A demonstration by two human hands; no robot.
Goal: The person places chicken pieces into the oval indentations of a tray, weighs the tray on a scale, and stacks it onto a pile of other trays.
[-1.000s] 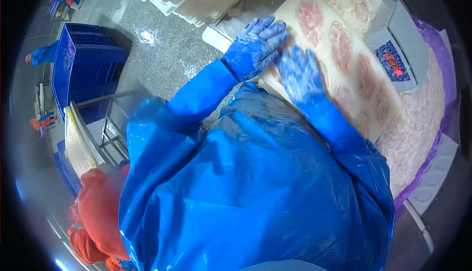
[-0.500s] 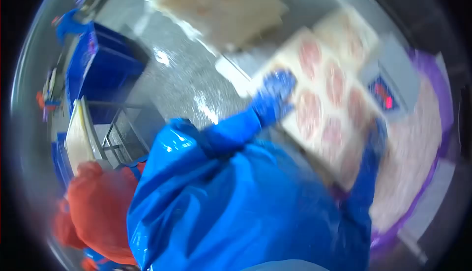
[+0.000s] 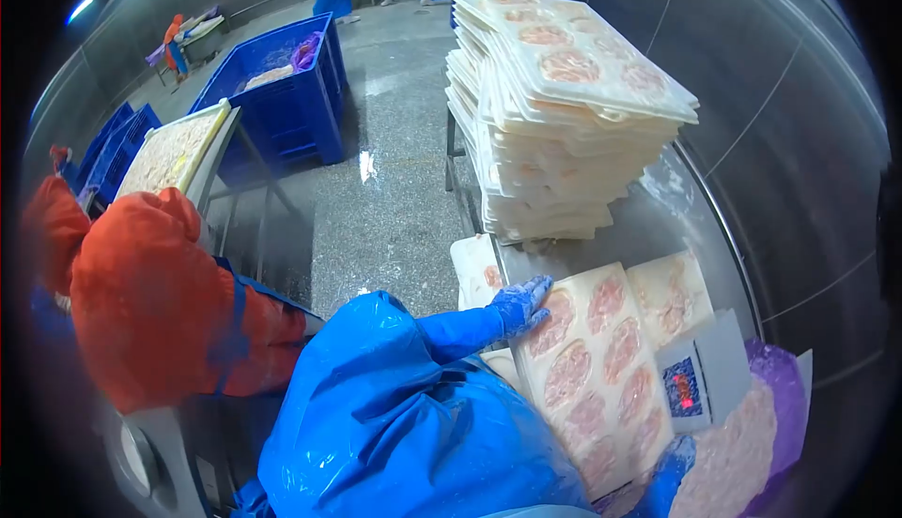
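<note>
The white moulded tray (image 3: 592, 368), its oval pockets filled with pink raw meat, lay on the steel table (image 3: 648, 227) just in front of the tall stack of filled trays (image 3: 564, 114) and beside a small scale (image 3: 700, 382). The gloved left hand (image 3: 520, 304) gripped the tray's near-left corner, fingers curled over the edge; the right hand (image 3: 672, 476) was at the tray's lower end, its grip impossible to tell. Compared with a second earlier, when both palms pressed flat on the tray, the hands had spread to its opposite ends.
</note>
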